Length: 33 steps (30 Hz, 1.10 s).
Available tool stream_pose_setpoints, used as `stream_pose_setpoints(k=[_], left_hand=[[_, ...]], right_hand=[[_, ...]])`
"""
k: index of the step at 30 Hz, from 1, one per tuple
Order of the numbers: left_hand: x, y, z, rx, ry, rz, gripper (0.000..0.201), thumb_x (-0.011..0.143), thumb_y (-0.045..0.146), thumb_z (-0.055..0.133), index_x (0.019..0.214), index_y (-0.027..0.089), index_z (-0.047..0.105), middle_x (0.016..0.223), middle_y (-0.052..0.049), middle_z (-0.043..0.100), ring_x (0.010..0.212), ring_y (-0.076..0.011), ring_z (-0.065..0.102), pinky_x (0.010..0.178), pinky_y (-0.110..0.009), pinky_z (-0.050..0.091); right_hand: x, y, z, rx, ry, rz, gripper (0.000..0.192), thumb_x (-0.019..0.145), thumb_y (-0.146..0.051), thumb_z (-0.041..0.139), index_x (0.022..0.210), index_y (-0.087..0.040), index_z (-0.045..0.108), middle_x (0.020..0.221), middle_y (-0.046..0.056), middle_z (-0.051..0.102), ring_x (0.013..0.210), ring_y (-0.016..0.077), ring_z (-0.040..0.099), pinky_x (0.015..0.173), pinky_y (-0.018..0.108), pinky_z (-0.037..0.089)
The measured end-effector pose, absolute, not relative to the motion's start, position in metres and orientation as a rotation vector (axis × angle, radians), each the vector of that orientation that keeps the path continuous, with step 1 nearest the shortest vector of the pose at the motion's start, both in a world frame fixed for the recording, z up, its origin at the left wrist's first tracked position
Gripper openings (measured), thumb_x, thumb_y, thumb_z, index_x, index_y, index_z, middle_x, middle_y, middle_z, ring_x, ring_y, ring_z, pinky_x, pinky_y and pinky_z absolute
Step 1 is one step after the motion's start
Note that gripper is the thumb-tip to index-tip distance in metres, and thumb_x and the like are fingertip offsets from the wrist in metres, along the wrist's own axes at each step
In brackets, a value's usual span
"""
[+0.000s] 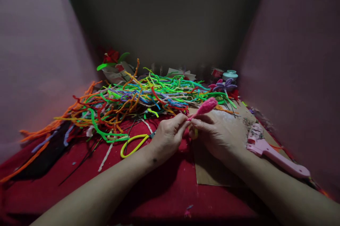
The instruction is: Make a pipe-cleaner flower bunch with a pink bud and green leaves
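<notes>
A bright pink pipe-cleaner petal (207,106), rounded at its tip and narrowing to a stem, points up and to the right between my hands. My left hand (170,132) pinches the lower end of its stem with thumb and fingertips. Close beside it, my right hand (215,130) also grips the stem, its fingertips almost touching the left ones. Something small and yellow shows under the right fingers; I cannot tell what it is. Left of my left hand lie yellow-handled scissors or pliers (136,145), their working end partly hidden behind the hand.
A tangled heap of coloured pipe cleaners (148,93) spreads across the back of the red cloth (159,190). A pink glue gun (278,157) lies at the right, by a cardboard sheet (209,173). Behind are a purple flower (225,85) and a light-blue jar (230,75).
</notes>
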<state>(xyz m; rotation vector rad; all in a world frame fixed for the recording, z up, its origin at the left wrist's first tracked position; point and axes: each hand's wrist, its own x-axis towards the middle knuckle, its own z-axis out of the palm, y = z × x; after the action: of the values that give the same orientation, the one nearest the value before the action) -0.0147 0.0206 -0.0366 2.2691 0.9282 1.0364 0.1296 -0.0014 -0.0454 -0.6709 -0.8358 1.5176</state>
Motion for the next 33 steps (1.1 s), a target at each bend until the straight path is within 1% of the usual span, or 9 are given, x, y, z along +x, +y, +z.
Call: stream_pose_setpoints(k=[4, 7, 10, 13, 17, 21, 24, 28, 33], left_hand=[[-0.012, 0.018, -0.027, 1.998, 0.92, 0.95, 0.021, 0.087, 0.026, 0.044, 0.073, 0.014, 0.056, 0.059, 0.004, 0.045, 0.053, -0.006, 0.039, 0.051, -0.017, 0.032], [-0.012, 0.019, -0.021, 1.748, 0.888, 0.887, 0.021, 0.085, 0.028, 0.047, 0.07, 0.014, 0.054, 0.053, 0.006, 0.039, 0.045, -0.0042, 0.032, 0.042, -0.016, 0.026], [-0.013, 0.022, -0.017, 1.502, 0.85, 0.829, 0.02, 0.083, 0.03, 0.05, 0.069, 0.015, 0.051, 0.048, 0.008, 0.036, 0.037, -0.0027, 0.026, 0.037, -0.015, 0.02], [-0.015, 0.025, -0.017, 1.335, 0.782, 0.788, 0.019, 0.082, 0.031, 0.052, 0.07, 0.016, 0.05, 0.045, 0.009, 0.037, 0.034, -0.0019, 0.022, 0.034, -0.015, 0.017], [-0.017, 0.028, -0.019, 1.21, 0.682, 0.752, 0.018, 0.082, 0.031, 0.055, 0.072, 0.016, 0.051, 0.042, 0.009, 0.036, 0.032, -0.0011, 0.02, 0.032, -0.013, 0.02], [-0.017, 0.027, -0.02, 1.137, 0.636, 0.721, 0.017, 0.081, 0.03, 0.056, 0.072, 0.017, 0.051, 0.042, 0.01, 0.036, 0.031, -0.0009, 0.021, 0.031, -0.012, 0.022], [-0.016, 0.026, -0.021, 1.101, 0.611, 0.689, 0.017, 0.081, 0.03, 0.056, 0.073, 0.016, 0.052, 0.043, 0.01, 0.037, 0.031, -0.0008, 0.02, 0.03, -0.011, 0.022], [-0.017, 0.026, -0.024, 1.062, 0.556, 0.641, 0.016, 0.082, 0.029, 0.056, 0.073, 0.016, 0.052, 0.045, 0.009, 0.038, 0.031, -0.0004, 0.02, 0.03, -0.011, 0.021], [-0.019, 0.028, -0.025, 0.997, 0.524, 0.607, 0.014, 0.083, 0.027, 0.054, 0.076, 0.015, 0.052, 0.047, 0.009, 0.037, 0.033, -0.0001, 0.018, 0.03, -0.01, 0.022]], right_hand=[[0.13, -0.003, -0.039, -0.661, -0.878, 1.527, 0.016, 0.063, -0.015, 0.072, 0.077, -0.02, 0.066, 0.08, 0.0, 0.064, 0.07, 0.0124, 0.054, 0.058, 0.024, 0.042], [0.132, -0.003, -0.035, -0.695, -0.944, 1.495, 0.02, 0.063, -0.017, 0.073, 0.081, -0.021, 0.067, 0.083, 0.0, 0.064, 0.073, 0.0134, 0.055, 0.062, 0.026, 0.044], [0.134, -0.004, -0.033, -0.762, -1.014, 1.468, 0.02, 0.066, -0.02, 0.071, 0.085, -0.024, 0.067, 0.086, 0.0, 0.064, 0.067, 0.0124, 0.055, 0.061, 0.028, 0.045], [0.136, -0.005, -0.032, -0.862, -1.085, 1.403, 0.018, 0.071, -0.024, 0.066, 0.09, -0.025, 0.069, 0.082, -0.001, 0.065, 0.06, 0.0104, 0.052, 0.06, 0.028, 0.044], [0.138, -0.006, -0.03, -0.937, -1.195, 1.287, 0.015, 0.075, -0.023, 0.062, 0.086, -0.022, 0.072, 0.071, -0.001, 0.063, 0.061, 0.0101, 0.05, 0.061, 0.026, 0.041], [0.139, -0.005, -0.032, -0.919, -1.234, 1.255, 0.017, 0.075, -0.025, 0.062, 0.089, -0.021, 0.071, 0.075, 0.0, 0.063, 0.066, 0.0117, 0.05, 0.064, 0.027, 0.041], [0.14, -0.005, -0.034, -0.891, -1.224, 1.254, 0.016, 0.075, -0.022, 0.061, 0.088, -0.021, 0.071, 0.075, 0.001, 0.062, 0.065, 0.0124, 0.051, 0.064, 0.028, 0.04], [0.139, -0.004, -0.037, -0.85, -1.182, 1.276, 0.016, 0.074, -0.015, 0.059, 0.082, -0.021, 0.071, 0.07, 0.0, 0.06, 0.062, 0.0115, 0.048, 0.062, 0.027, 0.038], [0.137, -0.003, -0.036, -0.892, -1.109, 1.342, 0.009, 0.07, -0.016, 0.061, 0.072, -0.019, 0.069, 0.063, -0.001, 0.058, 0.056, 0.0094, 0.044, 0.054, 0.024, 0.032]])
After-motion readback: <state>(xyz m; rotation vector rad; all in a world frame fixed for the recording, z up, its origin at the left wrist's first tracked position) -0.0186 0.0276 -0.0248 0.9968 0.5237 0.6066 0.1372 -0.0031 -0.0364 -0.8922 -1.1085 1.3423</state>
